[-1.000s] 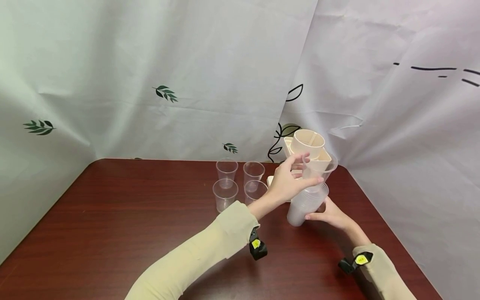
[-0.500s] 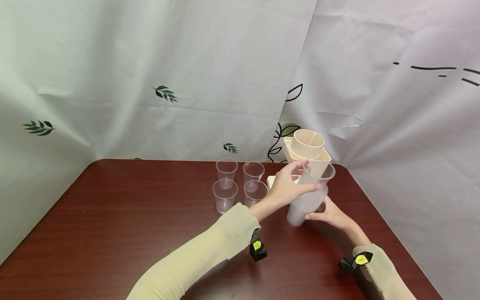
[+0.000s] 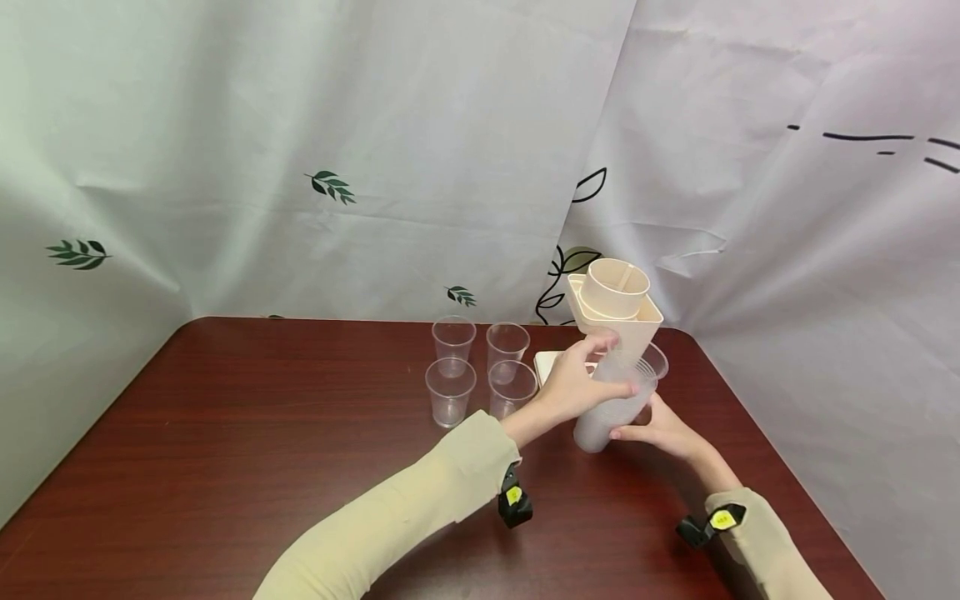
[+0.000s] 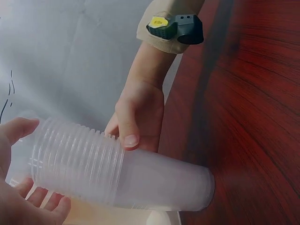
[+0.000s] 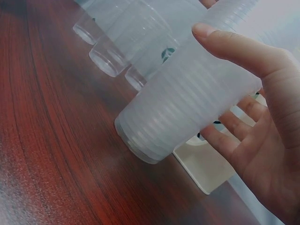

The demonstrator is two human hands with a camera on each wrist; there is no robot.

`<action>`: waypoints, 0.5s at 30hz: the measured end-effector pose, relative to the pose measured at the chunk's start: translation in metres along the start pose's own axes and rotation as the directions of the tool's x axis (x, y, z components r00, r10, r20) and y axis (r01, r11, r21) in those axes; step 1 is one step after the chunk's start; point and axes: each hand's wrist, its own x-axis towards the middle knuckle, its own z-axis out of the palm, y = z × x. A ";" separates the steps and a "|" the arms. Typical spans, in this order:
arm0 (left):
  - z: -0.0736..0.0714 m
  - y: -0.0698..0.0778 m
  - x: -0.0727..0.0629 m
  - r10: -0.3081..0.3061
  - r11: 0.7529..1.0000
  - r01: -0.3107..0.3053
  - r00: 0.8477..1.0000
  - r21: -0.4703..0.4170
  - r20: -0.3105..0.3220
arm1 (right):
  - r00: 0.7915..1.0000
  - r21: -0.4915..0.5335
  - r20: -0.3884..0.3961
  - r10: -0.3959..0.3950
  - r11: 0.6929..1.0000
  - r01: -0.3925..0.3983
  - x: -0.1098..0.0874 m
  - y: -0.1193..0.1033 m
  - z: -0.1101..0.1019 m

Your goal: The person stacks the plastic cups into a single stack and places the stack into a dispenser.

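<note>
A tilted stack of clear plastic cups (image 3: 600,423) stands with its base close over the table at the right. My right hand (image 3: 666,429) grips its lower half, the thumb on the near side in the right wrist view. At the stack's upper end, my left hand (image 3: 572,385) holds the topmost plastic cup (image 3: 658,360), thumb and fingers spread round its rim. That cup sits mostly inside the stack (image 4: 89,161), as the closely packed rims in the left wrist view show. Part of the rim is hidden behind the left fingers.
Several single clear cups (image 3: 450,392) stand upright in two rows left of the hands. Right behind the stack rises a cream stand (image 3: 618,304) with a round collar on top and a flat base (image 3: 546,360). A white printed curtain (image 3: 375,167) hangs behind the table (image 3: 262,450).
My left hand has moved down with the plastic cup, which has gone from standing well above the stack's rim to sitting deeper in it. The right hand and stack have stayed in place.
</note>
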 end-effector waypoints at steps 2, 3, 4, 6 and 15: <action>0.000 0.000 -0.001 0.005 1.000 -0.005 1.000 -0.003 0.009 | 1.000 0.001 0.002 -0.003 1.000 0.003 0.000 0.000 0.000; 0.000 0.000 -0.001 0.011 1.000 -0.011 1.000 -0.004 0.013 | 1.000 0.001 0.003 -0.005 1.000 0.005 -0.001 0.000 0.000; 0.000 0.000 -0.001 0.016 1.000 -0.015 1.000 -0.004 0.016 | 1.000 0.000 0.004 -0.009 1.000 0.009 -0.001 0.000 0.000; 0.001 0.000 -0.002 0.024 1.000 -0.024 1.000 -0.012 0.020 | 1.000 -0.007 0.005 -0.015 1.000 0.015 -0.001 0.000 0.000; 0.000 -0.003 -0.002 0.012 1.000 -0.011 1.000 -0.023 0.018 | 1.000 -0.022 -0.002 -0.019 1.000 0.019 0.000 0.000 0.000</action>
